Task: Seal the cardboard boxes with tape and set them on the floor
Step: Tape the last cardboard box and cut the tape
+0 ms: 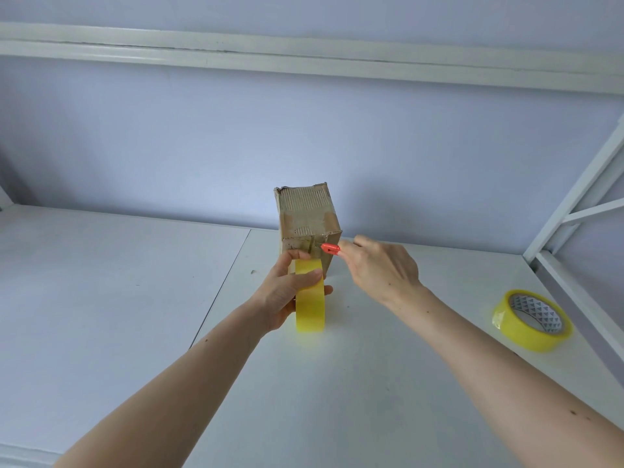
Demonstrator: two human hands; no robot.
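- The box (pixel 308 221) stands mid-bench toward the back edge; left hand (pixel 287 292) grips the tape roll (pixel 310 300) against its near face.
- Right hand (pixel 378 265) pinches a red cutter (pixel 330 248) at the tape; a slip could nick the left fingers (pixel 299 255) or tear the strip crooked.
- The blade and the tape's stuck end are too small to make out.
- A spare roll (pixel 531 319) lies near the right edge.
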